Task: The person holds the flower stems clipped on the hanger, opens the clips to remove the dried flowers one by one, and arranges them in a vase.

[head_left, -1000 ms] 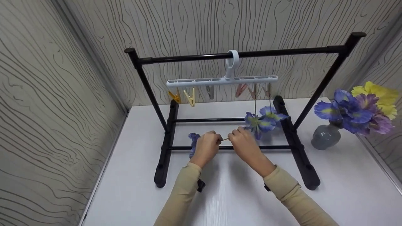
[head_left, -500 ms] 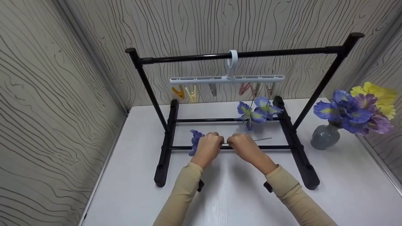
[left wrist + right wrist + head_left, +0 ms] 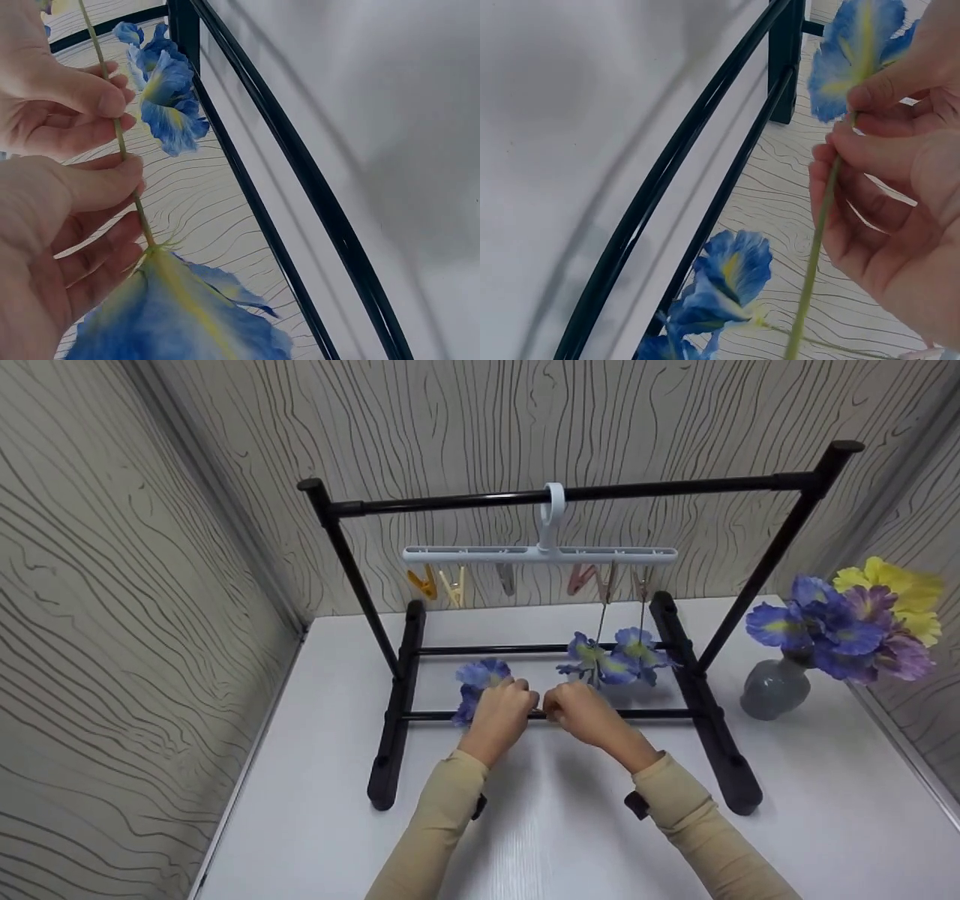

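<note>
Both hands hold one blue-and-yellow artificial iris (image 3: 484, 671) over the front crossbar of a black rack. My left hand (image 3: 501, 712) pinches its green stem (image 3: 147, 221) just below the bloom (image 3: 187, 307). Close beside it, my right hand (image 3: 589, 716) grips the same stem between thumb and fingers; the right wrist view shows the stem (image 3: 815, 247) running on past that hand (image 3: 892, 202). Two more blue irises (image 3: 592, 656) hang by their stems from clothespins (image 3: 606, 583) at the right end of a pale hanger (image 3: 480, 555).
The hanger hooks over the rack's top bar (image 3: 675, 487). Yellow, cream, grey and pink clothespins (image 3: 454, 587) dangle from it without flowers. A grey vase (image 3: 775, 690) with blue, purple and yellow flowers stands to the right. The rack's black feet (image 3: 386, 765) rest on the white table (image 3: 315, 825).
The held iris has turned, its bloom now showing more above my left hand. Both hands stay close together. The hanging irises and the hanger have swung slightly.
</note>
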### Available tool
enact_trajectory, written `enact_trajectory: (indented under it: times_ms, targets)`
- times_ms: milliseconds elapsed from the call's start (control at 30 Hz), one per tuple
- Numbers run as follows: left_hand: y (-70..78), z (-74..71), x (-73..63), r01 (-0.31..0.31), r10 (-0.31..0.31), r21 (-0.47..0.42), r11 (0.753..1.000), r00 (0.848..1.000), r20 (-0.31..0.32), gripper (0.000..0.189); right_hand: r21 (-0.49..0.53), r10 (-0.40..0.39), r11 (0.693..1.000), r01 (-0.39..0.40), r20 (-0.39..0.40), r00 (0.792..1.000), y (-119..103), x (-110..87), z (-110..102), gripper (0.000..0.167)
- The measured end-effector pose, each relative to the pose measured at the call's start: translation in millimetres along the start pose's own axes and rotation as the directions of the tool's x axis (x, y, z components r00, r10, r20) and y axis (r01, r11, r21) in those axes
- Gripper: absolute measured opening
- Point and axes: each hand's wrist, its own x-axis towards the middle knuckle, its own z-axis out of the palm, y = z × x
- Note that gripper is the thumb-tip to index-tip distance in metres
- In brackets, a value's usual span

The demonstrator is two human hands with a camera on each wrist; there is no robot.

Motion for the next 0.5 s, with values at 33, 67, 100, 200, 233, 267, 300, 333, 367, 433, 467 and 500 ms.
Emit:
enact_trajectory:
  times_ms: [33,67,100,200,233,267,300,333,367,433,467,500]
  targets:
    - [0.4,0.4,-0.6,-0.011,0.011,0.004,1.000,1.000,-0.014,0.017,0.013,0.009,1.000,-0.009,0.011,1.000,1,-0.5,0,0.018]
    - [0.7,0.6,-1.2,-0.022,0.022,0.005,1.000,0.999,-0.031,0.017,0.024,0.019,1.000,-0.020,0.022,1.000,3,-1.2,1,0.017]
    - [1.0,1.0,-1.5,-0.032,0.032,0.005,0.999,0.998,-0.047,0.016,0.035,0.032,0.999,-0.033,0.032,0.999,4,-2.1,1,0.016]
    - [1.8,1.1,-1.3,-0.048,0.043,-0.042,0.998,0.995,-0.094,0.010,0.060,0.079,0.995,-0.081,0.042,0.996,11,-5.3,1,0.014]
    - [1.9,0.9,-1.0,-0.050,0.043,-0.061,0.997,0.993,-0.106,0.010,0.065,0.094,0.993,-0.096,0.039,0.995,13,-6.5,1,0.013]
    - [2.0,0.9,-0.6,-0.049,0.041,-0.075,0.996,0.992,-0.116,0.012,0.073,0.114,0.991,-0.116,0.035,0.993,15,-7.7,0,0.014]
    - [2.1,0.9,-0.2,-0.047,0.035,-0.090,0.995,0.992,-0.123,0.014,0.083,0.135,0.987,-0.136,0.027,0.991,18,-8.9,-1,0.014]
    - [2.1,0.8,0.2,-0.041,0.027,-0.104,0.994,0.991,-0.129,0.017,0.095,0.155,0.983,-0.156,0.021,0.988,20,-9.9,-2,0.015]
    - [2.0,1.0,0.4,-0.035,0.019,-0.114,0.993,0.991,-0.134,0.017,0.106,0.174,0.979,-0.174,0.016,0.985,22,-10.9,-4,0.015]
    - [1.6,1.6,0.5,-0.020,0.003,-0.124,0.992,0.990,-0.138,0.017,0.127,0.212,0.969,-0.211,0.005,0.977,25,-12.3,-8,0.015]
    - [1.6,2.3,0.2,-0.012,-0.006,-0.129,0.992,0.990,-0.139,0.017,0.142,0.227,0.964,-0.225,0.001,0.974,26,-13.0,-10,0.014]
    - [1.5,2.8,-0.3,-0.006,-0.013,-0.137,0.991,0.990,-0.139,0.016,0.153,0.235,0.961,-0.232,-0.004,0.972,28,-13.6,-12,0.013]
